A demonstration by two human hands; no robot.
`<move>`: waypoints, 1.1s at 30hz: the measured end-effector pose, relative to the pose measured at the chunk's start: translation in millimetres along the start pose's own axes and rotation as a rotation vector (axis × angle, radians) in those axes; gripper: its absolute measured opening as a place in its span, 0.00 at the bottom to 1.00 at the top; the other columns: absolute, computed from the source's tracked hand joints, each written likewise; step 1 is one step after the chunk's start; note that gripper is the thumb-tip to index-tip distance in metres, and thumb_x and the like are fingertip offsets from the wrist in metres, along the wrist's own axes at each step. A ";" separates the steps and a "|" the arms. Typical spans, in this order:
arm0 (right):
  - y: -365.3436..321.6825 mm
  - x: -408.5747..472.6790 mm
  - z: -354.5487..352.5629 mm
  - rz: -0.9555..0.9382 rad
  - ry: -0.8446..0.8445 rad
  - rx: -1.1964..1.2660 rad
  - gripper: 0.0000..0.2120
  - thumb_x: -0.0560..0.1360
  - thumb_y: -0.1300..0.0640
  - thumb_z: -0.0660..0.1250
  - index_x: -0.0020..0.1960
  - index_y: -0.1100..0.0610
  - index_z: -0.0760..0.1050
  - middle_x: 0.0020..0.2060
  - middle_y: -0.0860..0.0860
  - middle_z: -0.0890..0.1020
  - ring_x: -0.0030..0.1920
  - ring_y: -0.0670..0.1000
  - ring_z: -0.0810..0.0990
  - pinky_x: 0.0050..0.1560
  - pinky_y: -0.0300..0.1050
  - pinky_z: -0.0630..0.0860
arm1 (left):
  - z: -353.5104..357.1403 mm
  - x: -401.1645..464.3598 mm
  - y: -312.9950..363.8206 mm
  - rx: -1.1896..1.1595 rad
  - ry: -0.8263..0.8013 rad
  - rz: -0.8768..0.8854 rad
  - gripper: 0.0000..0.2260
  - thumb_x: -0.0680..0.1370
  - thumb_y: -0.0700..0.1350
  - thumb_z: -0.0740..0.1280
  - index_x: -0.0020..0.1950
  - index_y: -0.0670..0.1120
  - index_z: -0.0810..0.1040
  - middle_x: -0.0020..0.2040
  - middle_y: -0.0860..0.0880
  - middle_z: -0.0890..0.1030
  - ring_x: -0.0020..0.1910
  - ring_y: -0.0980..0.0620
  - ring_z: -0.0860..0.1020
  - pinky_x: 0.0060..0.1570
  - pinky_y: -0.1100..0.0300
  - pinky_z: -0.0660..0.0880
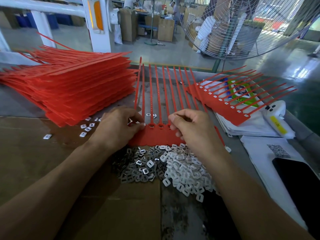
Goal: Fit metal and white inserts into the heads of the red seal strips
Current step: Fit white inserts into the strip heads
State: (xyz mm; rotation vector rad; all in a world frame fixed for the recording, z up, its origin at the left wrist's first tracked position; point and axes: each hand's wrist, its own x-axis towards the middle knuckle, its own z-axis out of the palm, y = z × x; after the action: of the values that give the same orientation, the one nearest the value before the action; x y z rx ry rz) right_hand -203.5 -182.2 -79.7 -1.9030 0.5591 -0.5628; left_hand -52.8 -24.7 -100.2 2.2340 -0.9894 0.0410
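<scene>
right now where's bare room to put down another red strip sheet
Free: brown cardboard left of the left hand, below the tall stack of red strip sheets. Crowded: grey metal insert pile and white plastic insert pile centre; white papers and black phone right.

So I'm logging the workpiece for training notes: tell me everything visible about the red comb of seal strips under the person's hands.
The red plastic comb of seal strips lies flat on the grey worktable, its thin tails fanning away from the person. Its joined flat heads face the piles of metal and white inserts. Two visible head sockets look fitted. The left hand pinches at the left heads; the right hand rests curled on the right ones.
</scene>
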 end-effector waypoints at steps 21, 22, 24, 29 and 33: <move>5.1 3.1 -4.0 -0.025 -0.011 -0.051 0.07 0.81 0.51 0.68 0.47 0.47 0.84 0.37 0.43 0.86 0.34 0.39 0.82 0.34 0.30 0.75 | -8.6 -8.0 5.0 0.246 -0.053 0.165 0.12 0.79 0.45 0.68 0.59 0.57 0.85 0.57 0.58 0.82 0.60 0.53 0.77 0.64 0.49 0.73; 4.9 3.0 -4.6 -0.027 -0.010 -0.053 0.07 0.81 0.51 0.68 0.47 0.47 0.84 0.37 0.42 0.86 0.34 0.39 0.82 0.34 0.30 0.75 | -8.9 -8.1 4.8 0.260 -0.075 0.167 0.14 0.79 0.44 0.67 0.60 0.57 0.84 0.58 0.58 0.81 0.61 0.53 0.76 0.65 0.49 0.73; 4.4 2.8 -6.7 -0.036 -0.011 -0.066 0.06 0.81 0.51 0.68 0.47 0.47 0.83 0.38 0.41 0.86 0.35 0.39 0.82 0.34 0.30 0.75 | -9.9 -7.6 5.7 0.292 -0.120 0.172 0.16 0.79 0.43 0.65 0.63 0.58 0.82 0.61 0.58 0.80 0.63 0.53 0.75 0.67 0.49 0.71; 2.2 3.9 -18.7 -0.088 -0.127 -0.197 0.05 0.79 0.50 0.71 0.46 0.46 0.84 0.39 0.41 0.85 0.36 0.39 0.82 0.35 0.31 0.74 | -12.6 -7.1 7.4 0.353 -0.177 0.172 0.19 0.80 0.43 0.62 0.67 0.59 0.79 0.65 0.58 0.77 0.67 0.52 0.71 0.70 0.49 0.67; -0.5 4.3 -23.2 -0.140 -0.279 -0.340 0.02 0.76 0.51 0.75 0.44 0.46 0.86 0.39 0.40 0.85 0.39 0.39 0.82 0.38 0.31 0.74 | -11.8 -7.3 9.5 0.414 -0.196 0.187 0.20 0.80 0.43 0.62 0.69 0.59 0.77 0.68 0.57 0.75 0.71 0.53 0.69 0.72 0.50 0.65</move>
State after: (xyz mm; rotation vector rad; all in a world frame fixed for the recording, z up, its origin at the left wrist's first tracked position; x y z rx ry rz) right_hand -214.2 -201.0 -70.3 -2.3100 0.3569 -0.2934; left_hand -61.5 -17.5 -87.8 2.5440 -1.4008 0.1215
